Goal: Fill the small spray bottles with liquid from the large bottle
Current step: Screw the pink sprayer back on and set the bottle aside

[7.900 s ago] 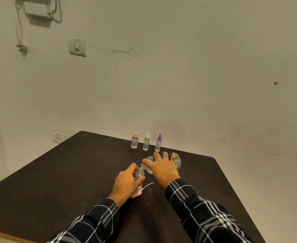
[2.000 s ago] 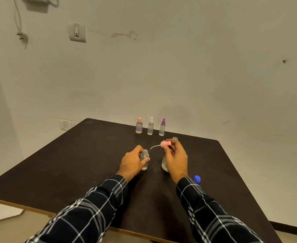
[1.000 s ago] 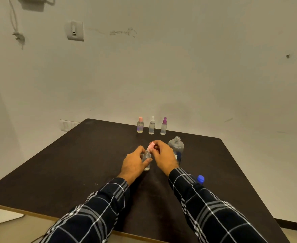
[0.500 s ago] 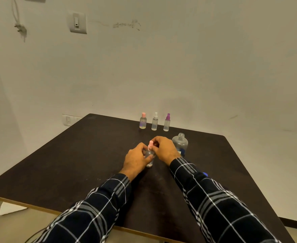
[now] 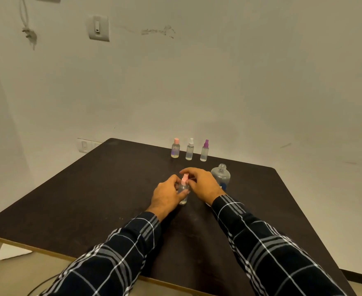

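A small clear spray bottle (image 5: 183, 192) stands on the dark table (image 5: 103, 189), and my left hand (image 5: 167, 194) grips its body. My right hand (image 5: 201, 184) pinches the pink spray top (image 5: 184, 180) sitting on the bottle's neck. The large clear bottle (image 5: 221, 176) stands uncapped just right of my right hand. Three small spray bottles stand in a row at the far edge: one with a pink cap (image 5: 175, 148), one with a white cap (image 5: 190, 149), one with a purple cap (image 5: 205, 150).
The table's near edge (image 5: 37, 248) runs along the lower left. A white wall (image 5: 218, 92) stands right behind the table. A white scrap (image 5: 11, 252) lies on the floor at the left.
My right hand brought the pink spray top with its tube over to the small bottle and set it onto the neck. The blue cap of the large bottle is now hidden behind my right sleeve.
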